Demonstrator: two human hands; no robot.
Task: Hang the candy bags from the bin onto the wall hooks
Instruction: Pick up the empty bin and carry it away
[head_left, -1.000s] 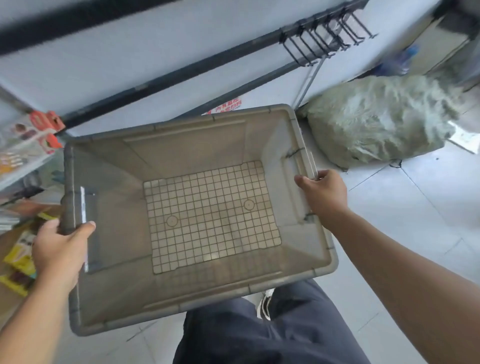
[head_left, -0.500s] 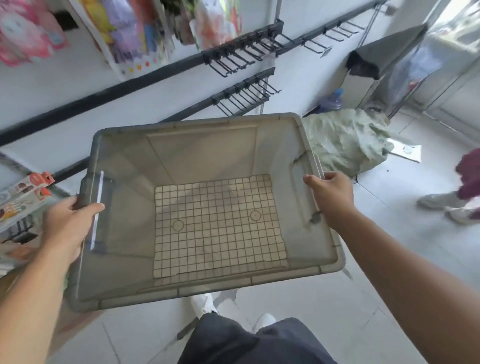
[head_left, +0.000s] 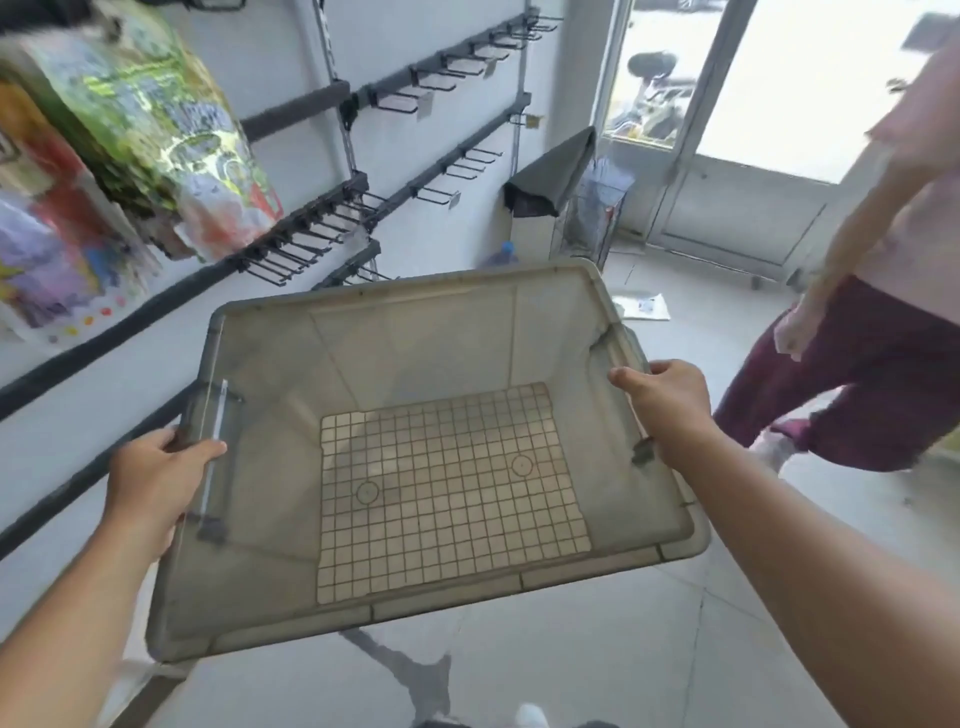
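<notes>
The bin was held clear of the floor between your two hands and showed only its bare gridded bottom. No candy bag lay in it, so the first risk was that there was nothing in it to hang and a fresh supply had to be fetched. Your left hand was curled round the rim at the bin's left edge, beside a wire handle, and your right hand was curled round the rim at its right edge. Both grips sat on a thin lip, and a tilt toward the near edge could have let it slip. The bin's far left corner stood near the tips of the empty wall hooks; a swing toward the wall could have caught the rim on them or bent them. Candy bags, blurred, already hung at the upper left of the wall, and a raised bin could have knocked them off. A second person was near the bin's right edge, apparently in mid-stride; a turn to the right could have struck that person.
</notes>
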